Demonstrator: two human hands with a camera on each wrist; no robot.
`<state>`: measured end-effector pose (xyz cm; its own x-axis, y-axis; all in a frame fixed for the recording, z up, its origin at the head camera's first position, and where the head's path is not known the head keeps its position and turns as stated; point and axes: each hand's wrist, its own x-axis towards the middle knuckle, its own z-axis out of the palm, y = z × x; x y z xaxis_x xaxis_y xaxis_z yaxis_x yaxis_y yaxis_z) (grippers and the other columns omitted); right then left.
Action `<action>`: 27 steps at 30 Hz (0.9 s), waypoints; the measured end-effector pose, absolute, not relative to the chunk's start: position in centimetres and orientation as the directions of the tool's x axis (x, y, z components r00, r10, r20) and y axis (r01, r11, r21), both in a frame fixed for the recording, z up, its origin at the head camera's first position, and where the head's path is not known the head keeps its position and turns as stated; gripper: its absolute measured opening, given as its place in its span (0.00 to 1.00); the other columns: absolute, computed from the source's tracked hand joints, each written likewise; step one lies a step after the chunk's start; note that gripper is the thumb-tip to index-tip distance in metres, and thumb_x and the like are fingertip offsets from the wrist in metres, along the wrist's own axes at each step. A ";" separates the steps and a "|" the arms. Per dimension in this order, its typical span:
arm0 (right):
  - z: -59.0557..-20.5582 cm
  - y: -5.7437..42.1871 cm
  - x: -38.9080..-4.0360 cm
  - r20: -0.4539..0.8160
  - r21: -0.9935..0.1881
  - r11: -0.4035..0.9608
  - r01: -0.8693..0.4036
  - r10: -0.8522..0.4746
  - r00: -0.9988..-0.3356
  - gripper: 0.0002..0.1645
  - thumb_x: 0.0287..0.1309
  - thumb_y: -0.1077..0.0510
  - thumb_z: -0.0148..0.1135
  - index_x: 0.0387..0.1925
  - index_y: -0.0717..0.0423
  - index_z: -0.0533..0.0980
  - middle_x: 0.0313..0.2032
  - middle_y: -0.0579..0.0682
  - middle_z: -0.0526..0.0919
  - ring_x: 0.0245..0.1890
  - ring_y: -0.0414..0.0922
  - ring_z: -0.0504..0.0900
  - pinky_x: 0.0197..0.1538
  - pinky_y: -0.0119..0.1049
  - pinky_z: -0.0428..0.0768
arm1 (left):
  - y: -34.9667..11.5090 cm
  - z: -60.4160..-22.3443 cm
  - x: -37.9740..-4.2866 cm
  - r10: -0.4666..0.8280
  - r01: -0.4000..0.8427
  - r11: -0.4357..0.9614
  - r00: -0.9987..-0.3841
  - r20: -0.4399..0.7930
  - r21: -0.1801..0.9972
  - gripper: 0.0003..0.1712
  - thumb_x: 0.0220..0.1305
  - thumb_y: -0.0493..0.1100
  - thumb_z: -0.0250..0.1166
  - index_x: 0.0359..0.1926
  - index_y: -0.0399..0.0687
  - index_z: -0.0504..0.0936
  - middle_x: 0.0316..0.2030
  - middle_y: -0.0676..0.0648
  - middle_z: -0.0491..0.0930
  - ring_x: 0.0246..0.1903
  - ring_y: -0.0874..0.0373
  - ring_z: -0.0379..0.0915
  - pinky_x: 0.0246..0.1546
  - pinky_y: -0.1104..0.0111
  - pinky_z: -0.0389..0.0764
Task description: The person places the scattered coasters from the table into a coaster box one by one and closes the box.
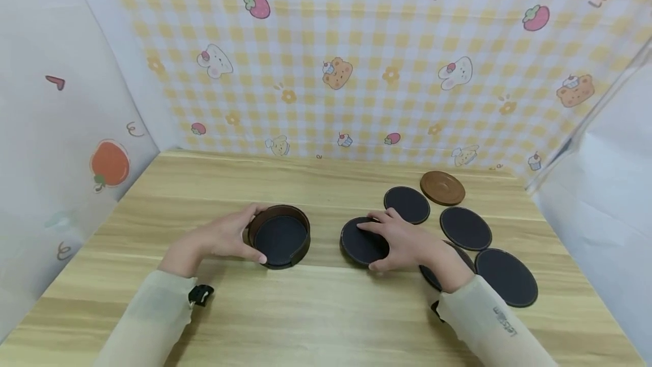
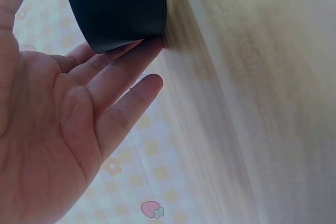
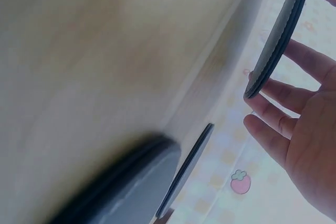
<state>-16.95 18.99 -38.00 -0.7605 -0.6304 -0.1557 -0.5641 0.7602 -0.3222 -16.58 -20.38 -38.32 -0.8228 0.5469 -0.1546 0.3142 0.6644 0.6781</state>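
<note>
My left hand point(image 1: 226, 234) grips a round coaster holder point(image 1: 303, 249), dark outside and brown inside, with the thumb at its near side and fingers around the far side. A flat black disc shape shows at the holder's bottom, and its wall has a notch at the near right. To the right, my right hand point(image 1: 402, 242) holds a round black coaster point(image 1: 359, 242) by its edge, thumb near and fingers far. Pale stitching runs along that coaster's rim point(image 3: 281, 38) in the right wrist view, where it stands off the tabletop.
Several more black coasters lie on the right of the wooden table point(image 1: 305, 321), among them a far coaster point(image 1: 406, 205), a right coaster point(image 1: 466, 228) and a near-right coaster point(image 1: 506, 277). Another is partly hidden under my right forearm. A brown disc point(image 1: 442, 188) lies behind them, near the patterned backdrop point(image 1: 316, 38).
</note>
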 end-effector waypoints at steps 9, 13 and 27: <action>-37.6 17.4 -17.0 -0.138 -0.335 0.746 -0.576 -0.643 -0.753 0.49 0.47 0.38 0.72 0.71 0.42 0.67 0.73 0.58 0.61 0.71 0.58 0.62 0.62 0.56 0.72 | -20.5 -38.3 -16.9 0.549 0.304 0.653 -0.821 -0.156 0.694 0.62 0.47 0.55 0.80 0.73 0.39 0.54 0.67 0.35 0.69 0.68 0.37 0.63 0.65 0.42 0.65; -37.6 16.9 -17.0 -0.117 -0.330 0.730 -0.598 -0.660 -0.742 0.49 0.47 0.38 0.72 0.71 0.42 0.67 0.73 0.57 0.61 0.70 0.57 0.64 0.63 0.54 0.72 | -20.4 -38.4 -17.0 0.538 0.291 0.665 -0.826 -0.170 0.688 0.63 0.46 0.55 0.80 0.73 0.39 0.53 0.67 0.35 0.68 0.68 0.37 0.63 0.65 0.42 0.65; -37.2 14.1 -16.8 -0.053 -0.366 0.672 -0.644 -0.706 -0.706 0.50 0.47 0.34 0.70 0.72 0.40 0.66 0.74 0.55 0.60 0.69 0.56 0.65 0.63 0.51 0.72 | -20.3 -38.2 -17.0 0.529 0.275 0.681 -0.825 -0.196 0.679 0.61 0.46 0.55 0.80 0.72 0.39 0.53 0.66 0.35 0.69 0.67 0.36 0.64 0.64 0.43 0.66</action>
<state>-16.78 14.11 -37.21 -0.7061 -0.7061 -0.0532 -0.6441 0.6717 -0.3661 -16.96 -20.30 -38.19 -0.8255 0.5291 -0.1964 0.2751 0.6811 0.6785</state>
